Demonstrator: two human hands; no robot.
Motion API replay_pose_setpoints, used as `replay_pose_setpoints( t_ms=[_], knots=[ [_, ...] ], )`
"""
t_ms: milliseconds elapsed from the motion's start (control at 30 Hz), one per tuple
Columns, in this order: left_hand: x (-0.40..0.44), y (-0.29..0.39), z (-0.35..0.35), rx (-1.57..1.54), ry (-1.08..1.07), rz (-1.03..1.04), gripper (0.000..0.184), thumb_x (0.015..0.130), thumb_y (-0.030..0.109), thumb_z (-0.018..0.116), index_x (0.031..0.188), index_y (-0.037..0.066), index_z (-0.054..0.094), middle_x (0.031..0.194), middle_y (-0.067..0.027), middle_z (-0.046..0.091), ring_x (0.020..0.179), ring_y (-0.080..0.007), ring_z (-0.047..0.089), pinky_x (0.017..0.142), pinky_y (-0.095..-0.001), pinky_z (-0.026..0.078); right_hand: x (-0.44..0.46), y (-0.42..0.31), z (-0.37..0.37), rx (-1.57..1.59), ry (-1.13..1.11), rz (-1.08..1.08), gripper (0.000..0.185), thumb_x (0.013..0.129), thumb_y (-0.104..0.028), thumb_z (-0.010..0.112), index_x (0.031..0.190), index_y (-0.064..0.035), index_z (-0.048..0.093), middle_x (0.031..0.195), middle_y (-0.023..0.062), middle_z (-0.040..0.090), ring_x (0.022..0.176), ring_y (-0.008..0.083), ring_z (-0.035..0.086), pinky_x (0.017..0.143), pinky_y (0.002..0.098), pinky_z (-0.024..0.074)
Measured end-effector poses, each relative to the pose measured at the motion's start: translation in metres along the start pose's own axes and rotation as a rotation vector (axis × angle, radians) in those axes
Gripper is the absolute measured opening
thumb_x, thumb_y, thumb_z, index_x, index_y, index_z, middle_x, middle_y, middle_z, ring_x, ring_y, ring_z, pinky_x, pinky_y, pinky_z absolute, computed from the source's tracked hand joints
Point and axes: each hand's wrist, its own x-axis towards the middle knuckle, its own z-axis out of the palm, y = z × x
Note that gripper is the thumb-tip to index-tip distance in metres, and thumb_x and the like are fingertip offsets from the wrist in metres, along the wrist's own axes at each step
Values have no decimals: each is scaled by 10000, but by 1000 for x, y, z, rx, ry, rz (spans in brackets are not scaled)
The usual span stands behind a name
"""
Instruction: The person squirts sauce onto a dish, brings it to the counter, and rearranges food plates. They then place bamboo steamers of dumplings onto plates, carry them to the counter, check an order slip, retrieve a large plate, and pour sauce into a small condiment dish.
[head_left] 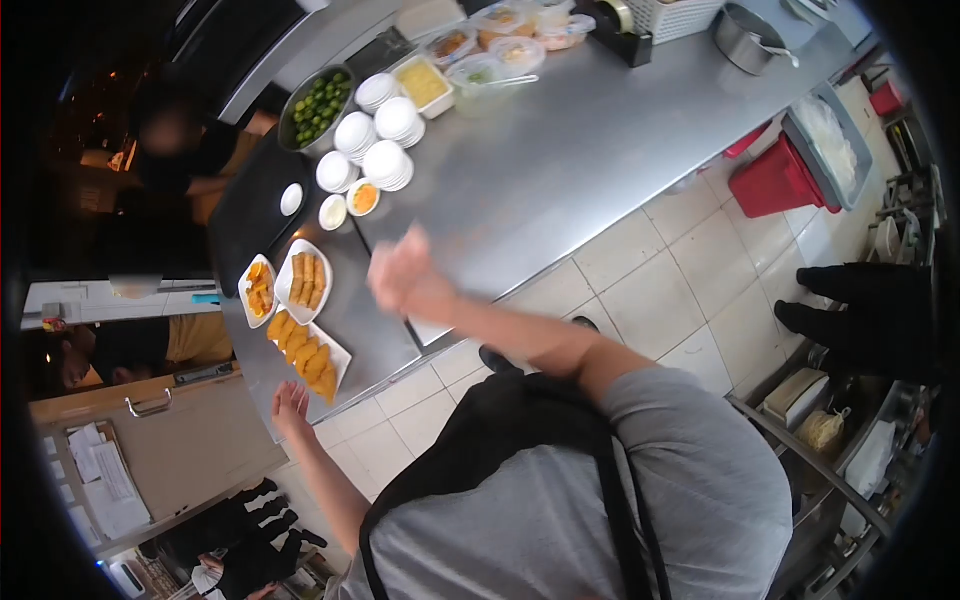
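My right hand [402,275], blurred by motion, hangs over the steel counter [540,190], its fingers too smeared to read. My left hand [291,403] is at the counter's edge, fingers apart and empty, just below a long white plate of golden fried pieces [306,355]. Behind that plate stand a white dish of brown rolls [307,279] and a white dish with orange pieces [259,291]. Two small cups, one with a pale filling [333,212] and one with an orange filling [365,198], sit in front of stacked white saucers [387,164].
A bowl of green limes [322,108], a yellow-filled tub [423,84] and lidded containers [511,56] line the counter's back. A pot [745,42] stands far right. Beside the counter are a red bin [775,178] and another person's dark legs [860,305]. More people are at left.
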Motion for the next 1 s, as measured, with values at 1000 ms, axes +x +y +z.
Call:
replay_pose_setpoints(
  t_ms=[1000],
  knots=[
    [-139, -50, 90, 1722, -908, 191, 150, 735, 111, 592, 863, 43, 631, 802, -39, 616, 639, -152, 588, 546, -275, 468, -370, 532, 405, 1636, 83, 2718, 442, 866, -419, 464, 1136, -72, 515, 1096, 86, 531, 997, 236, 476, 859, 499, 351]
  ],
)
